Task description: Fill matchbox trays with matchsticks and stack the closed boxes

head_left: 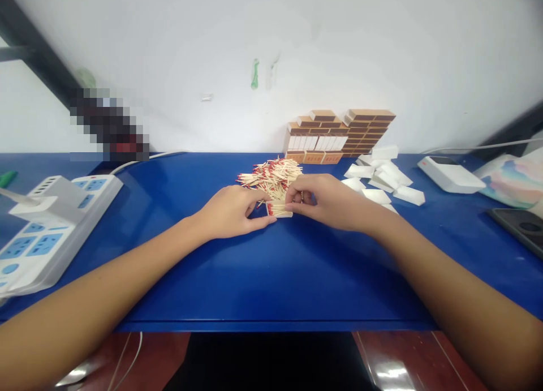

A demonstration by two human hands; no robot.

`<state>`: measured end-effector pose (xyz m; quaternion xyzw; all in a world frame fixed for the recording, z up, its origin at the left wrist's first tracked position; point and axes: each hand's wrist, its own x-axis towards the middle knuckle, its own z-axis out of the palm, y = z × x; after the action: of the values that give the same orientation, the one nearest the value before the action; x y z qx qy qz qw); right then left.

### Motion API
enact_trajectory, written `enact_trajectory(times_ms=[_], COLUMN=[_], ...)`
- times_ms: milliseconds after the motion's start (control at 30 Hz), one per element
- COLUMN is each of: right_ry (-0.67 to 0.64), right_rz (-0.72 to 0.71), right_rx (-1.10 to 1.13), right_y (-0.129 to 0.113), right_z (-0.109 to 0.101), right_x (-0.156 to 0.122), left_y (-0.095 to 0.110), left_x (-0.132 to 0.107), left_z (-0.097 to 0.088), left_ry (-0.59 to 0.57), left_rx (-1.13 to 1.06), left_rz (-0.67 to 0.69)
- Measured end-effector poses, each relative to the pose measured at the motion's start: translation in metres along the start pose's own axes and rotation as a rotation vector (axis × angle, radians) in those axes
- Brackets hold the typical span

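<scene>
left hand (pixel 235 213): grips left end of matchbox tray (pixel 283 215) | right hand (pixel 326 201): fingertips at its right end | tray: matches inside, red heads left | behind: loose match heap (pixel 274 175), stacked matchboxes (pixel 370 132) by wall (pixel 169 68) | right: scattered white trays (pixel 409 195) on blue counter (pixel 254 283)

A smooth, glossy blue desktop (pixel 237 278) catches soft reflections. The heaped matches (pixel 275 176) have bare, pale wooden sticks. Loose trays (pixel 387 176) look like matt white card, stacked matchboxes (pixel 369 125) like brown card. The power strip (pixel 63 228) is smooth white plastic; the floor tiles (pixel 392 360) shine.
</scene>
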<state>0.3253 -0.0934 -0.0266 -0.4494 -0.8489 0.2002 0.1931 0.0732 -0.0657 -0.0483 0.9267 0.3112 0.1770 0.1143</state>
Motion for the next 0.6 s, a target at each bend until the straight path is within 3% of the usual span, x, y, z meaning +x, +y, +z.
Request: enact_trajectory(times_ms=[100, 300, 433, 600], right_ry=[-0.018, 0.094, -0.008, -0.053], right_rz=[-0.008, 0.104, 0.177, 0.207], right_rx=[-0.025, -0.107, -0.206, -0.228], right_y=[0.002, 0.005, 0.011, 0.019], right_z=[-0.002, -0.019, -0.027, -0.019], right_x=[0.0, -0.002, -0.003, -0.003], left_y=[0.0, 0.0, 0.002, 0.002], left_x=[0.0, -0.001, 0.0, 0.0], left_z=[0.001, 0.0, 0.0, -0.001], left_ry=[0.0, 0.009, 0.026, -0.021], left_rx=[0.003, -0.013, -0.069, -0.052], left_rz=[0.001, 0.003, -0.024, -0.019])
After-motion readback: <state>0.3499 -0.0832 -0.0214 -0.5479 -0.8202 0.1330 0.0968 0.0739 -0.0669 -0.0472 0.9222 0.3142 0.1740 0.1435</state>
